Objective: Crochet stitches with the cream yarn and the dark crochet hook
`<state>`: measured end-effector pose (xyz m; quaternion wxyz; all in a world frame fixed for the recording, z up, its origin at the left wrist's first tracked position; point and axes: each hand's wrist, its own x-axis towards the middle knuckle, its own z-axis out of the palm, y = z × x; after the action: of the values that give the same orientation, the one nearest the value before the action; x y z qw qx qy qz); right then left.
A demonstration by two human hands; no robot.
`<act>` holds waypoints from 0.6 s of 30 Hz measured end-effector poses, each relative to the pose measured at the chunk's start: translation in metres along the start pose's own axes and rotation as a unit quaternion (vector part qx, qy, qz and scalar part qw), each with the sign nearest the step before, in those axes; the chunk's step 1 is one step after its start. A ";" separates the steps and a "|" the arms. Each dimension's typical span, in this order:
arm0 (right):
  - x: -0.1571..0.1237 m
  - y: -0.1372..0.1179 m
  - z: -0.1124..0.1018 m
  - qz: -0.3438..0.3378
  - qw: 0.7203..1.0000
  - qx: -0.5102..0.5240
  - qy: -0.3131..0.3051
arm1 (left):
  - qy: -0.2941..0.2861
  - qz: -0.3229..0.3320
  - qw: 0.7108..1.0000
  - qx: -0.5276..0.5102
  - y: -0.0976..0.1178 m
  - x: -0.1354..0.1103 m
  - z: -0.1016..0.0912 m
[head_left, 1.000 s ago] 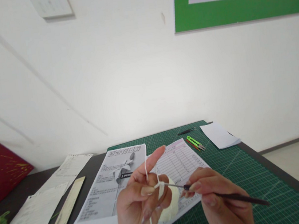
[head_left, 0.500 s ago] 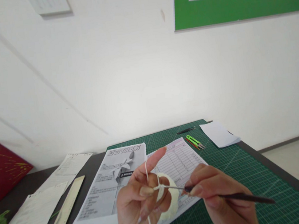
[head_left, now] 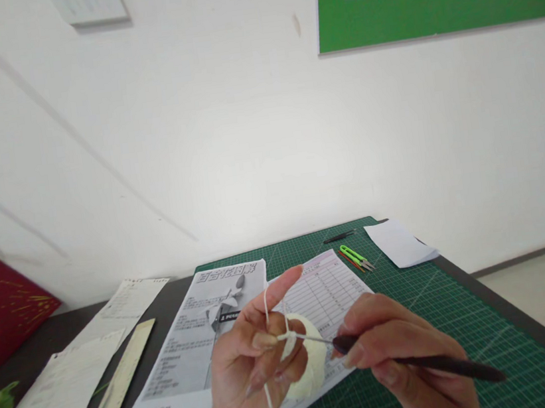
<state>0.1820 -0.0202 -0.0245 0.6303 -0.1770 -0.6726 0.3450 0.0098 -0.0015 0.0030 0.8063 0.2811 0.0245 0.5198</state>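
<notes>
Between the thumb and fingers of my left hand (head_left: 246, 368) is pinched a small piece of white yarn work (head_left: 286, 341). Its strand runs up over my raised index finger, and a short tail hangs below the hand. My right hand (head_left: 402, 347) grips a crochet hook (head_left: 449, 365) by its dark handle, with the thin metal shaft pointing left. The hook's tip meets the white yarn work, where a loop seems to sit on it. Behind my left fingers lies a cream ball of yarn (head_left: 311, 366), partly hidden.
Printed sheets (head_left: 171, 351) lie under and left of my hands on a green cutting mat (head_left: 467, 312). Green thread snips (head_left: 354, 257), dark tweezers (head_left: 340, 236) and white paper (head_left: 401, 244) rest farther back. At left are handwritten sheets (head_left: 87, 362), a pale strip (head_left: 120, 384) and a red object (head_left: 0, 313).
My right hand and the hook have shifted slightly right and the hook has tilted a little. The yarn work has moved slightly up. My left hand keeps its hold.
</notes>
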 end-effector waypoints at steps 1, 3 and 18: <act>0.001 -0.001 0.001 0.004 1.000 0.004 0.005 | 0.000 0.000 1.000 0.000 0.000 0.000 0.000; 0.003 -0.001 0.003 0.003 0.999 0.018 0.029 | 0.002 -0.002 1.000 -0.001 0.000 0.000 0.000; 0.001 0.003 0.008 -0.045 0.997 -0.015 0.062 | 0.075 0.046 0.985 0.151 0.000 -0.003 0.000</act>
<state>0.1737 -0.0188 -0.0255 0.6833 -0.1771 -0.6444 0.2941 0.0082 -0.0040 0.0026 0.7257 0.3611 0.1500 0.5661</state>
